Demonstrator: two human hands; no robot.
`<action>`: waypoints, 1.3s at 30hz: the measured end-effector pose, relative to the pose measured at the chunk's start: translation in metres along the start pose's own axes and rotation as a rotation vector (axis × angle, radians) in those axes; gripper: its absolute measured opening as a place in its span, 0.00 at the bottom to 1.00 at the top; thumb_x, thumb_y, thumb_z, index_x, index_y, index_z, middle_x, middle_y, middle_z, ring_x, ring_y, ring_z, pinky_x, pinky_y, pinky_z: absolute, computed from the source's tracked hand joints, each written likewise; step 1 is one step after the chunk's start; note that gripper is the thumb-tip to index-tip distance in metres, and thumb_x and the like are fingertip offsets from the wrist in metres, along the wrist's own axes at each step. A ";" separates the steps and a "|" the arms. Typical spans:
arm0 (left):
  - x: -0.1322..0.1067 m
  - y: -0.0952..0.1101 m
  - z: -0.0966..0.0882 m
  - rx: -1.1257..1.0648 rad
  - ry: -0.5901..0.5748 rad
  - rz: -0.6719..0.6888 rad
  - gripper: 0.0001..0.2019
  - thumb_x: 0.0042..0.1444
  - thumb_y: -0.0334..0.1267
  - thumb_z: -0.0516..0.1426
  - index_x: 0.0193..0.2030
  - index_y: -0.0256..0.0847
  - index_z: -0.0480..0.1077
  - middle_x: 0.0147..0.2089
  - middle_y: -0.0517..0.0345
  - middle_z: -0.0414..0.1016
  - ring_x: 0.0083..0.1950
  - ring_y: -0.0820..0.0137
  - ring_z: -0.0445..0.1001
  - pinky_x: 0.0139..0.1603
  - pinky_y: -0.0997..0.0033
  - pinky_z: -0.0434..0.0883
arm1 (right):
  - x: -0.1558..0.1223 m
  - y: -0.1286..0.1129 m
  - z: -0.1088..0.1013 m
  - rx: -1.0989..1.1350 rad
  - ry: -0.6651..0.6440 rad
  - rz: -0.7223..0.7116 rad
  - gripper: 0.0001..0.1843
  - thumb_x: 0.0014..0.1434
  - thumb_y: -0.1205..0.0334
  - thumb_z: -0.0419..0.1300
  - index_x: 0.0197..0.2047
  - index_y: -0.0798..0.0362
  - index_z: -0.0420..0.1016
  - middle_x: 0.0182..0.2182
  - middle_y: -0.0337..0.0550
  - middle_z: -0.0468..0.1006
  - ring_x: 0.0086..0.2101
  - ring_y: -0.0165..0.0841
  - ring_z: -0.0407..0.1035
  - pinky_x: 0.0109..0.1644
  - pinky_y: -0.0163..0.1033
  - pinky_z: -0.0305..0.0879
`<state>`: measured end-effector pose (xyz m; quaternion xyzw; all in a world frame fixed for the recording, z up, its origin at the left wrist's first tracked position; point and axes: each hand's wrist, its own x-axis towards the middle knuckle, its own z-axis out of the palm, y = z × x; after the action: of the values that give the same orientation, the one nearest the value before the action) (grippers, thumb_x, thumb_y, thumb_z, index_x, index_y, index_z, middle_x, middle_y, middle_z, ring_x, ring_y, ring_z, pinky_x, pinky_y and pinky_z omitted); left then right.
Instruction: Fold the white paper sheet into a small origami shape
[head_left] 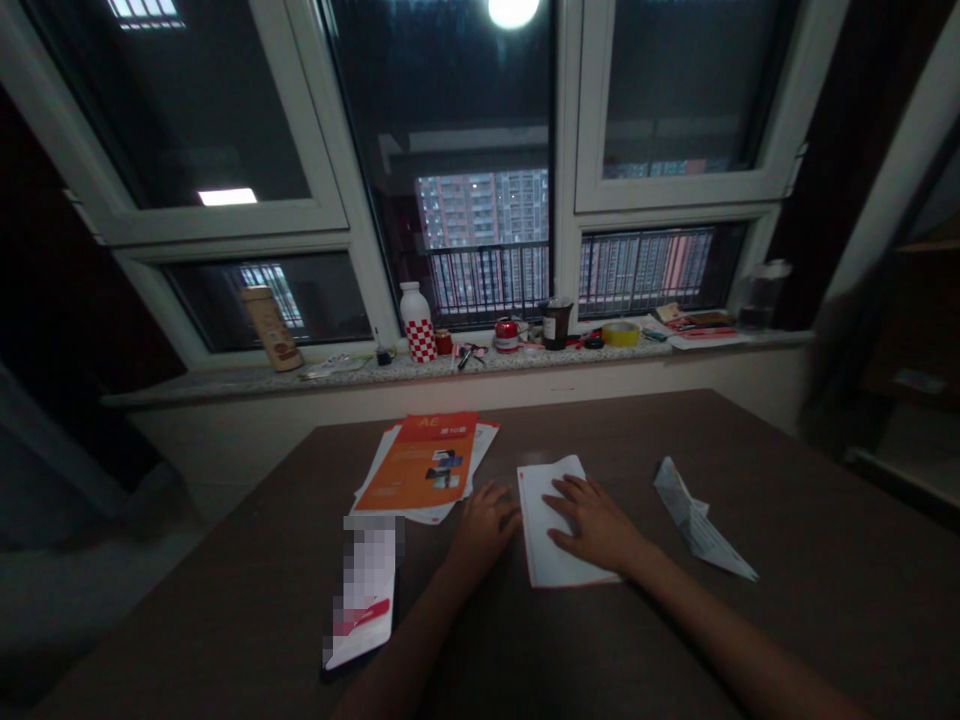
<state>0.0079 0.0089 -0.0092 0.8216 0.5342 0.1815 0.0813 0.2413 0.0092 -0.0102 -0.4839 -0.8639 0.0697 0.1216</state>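
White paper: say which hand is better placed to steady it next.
Likely the right hand: it lies spread on the white paper; the left hand is by its left edge.

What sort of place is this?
Probably a room in someone's home, perhaps a flat: there's a table by big windows, a sill with a red-checked bottle, and tall buildings outside.

Up from the bottom edge, left of centre, angles the left forearm (pixel 431 625), the left hand (pixel 486 525) palm down below mid-frame, loosely curved! In from the lower right slants the right forearm (pixel 712 605), the right hand (pixel 598 518) flat, fingers (pixel 574 487) fanned toward upper left
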 end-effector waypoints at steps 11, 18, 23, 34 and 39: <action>0.001 -0.004 0.004 0.014 0.008 -0.008 0.15 0.60 0.39 0.58 0.53 0.48 0.75 0.64 0.55 0.67 0.68 0.54 0.58 0.67 0.48 0.56 | 0.000 -0.002 0.000 0.026 -0.001 0.020 0.33 0.60 0.42 0.53 0.65 0.46 0.63 0.66 0.48 0.58 0.66 0.47 0.46 0.69 0.56 0.37; 0.003 -0.007 0.007 -0.005 0.004 -0.011 0.13 0.59 0.39 0.58 0.51 0.43 0.75 0.64 0.52 0.66 0.68 0.54 0.57 0.68 0.49 0.55 | 0.002 -0.002 0.005 0.050 -0.002 0.056 0.33 0.60 0.42 0.53 0.65 0.45 0.63 0.67 0.47 0.57 0.66 0.48 0.45 0.69 0.57 0.36; 0.003 -0.006 0.008 -0.023 -0.009 0.006 0.12 0.60 0.38 0.58 0.50 0.42 0.75 0.64 0.51 0.67 0.68 0.55 0.59 0.69 0.49 0.54 | 0.003 -0.002 0.006 0.050 0.011 0.062 0.33 0.60 0.43 0.54 0.65 0.46 0.63 0.67 0.47 0.57 0.66 0.48 0.45 0.69 0.57 0.36; 0.003 -0.009 0.008 -0.022 -0.012 0.015 0.12 0.60 0.38 0.58 0.49 0.43 0.75 0.65 0.51 0.66 0.68 0.54 0.58 0.68 0.48 0.54 | 0.002 -0.003 0.004 0.048 0.000 0.058 0.33 0.60 0.43 0.54 0.65 0.46 0.63 0.67 0.48 0.57 0.66 0.48 0.45 0.69 0.57 0.37; 0.002 -0.007 0.006 -0.020 -0.008 0.012 0.12 0.60 0.38 0.57 0.49 0.42 0.75 0.65 0.50 0.66 0.68 0.55 0.59 0.69 0.50 0.54 | 0.002 -0.005 0.004 0.037 0.002 0.067 0.33 0.60 0.43 0.54 0.65 0.47 0.63 0.67 0.49 0.57 0.66 0.48 0.45 0.69 0.57 0.36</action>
<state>0.0053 0.0140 -0.0168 0.8247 0.5271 0.1838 0.0906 0.2353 0.0085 -0.0124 -0.5104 -0.8455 0.0893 0.1291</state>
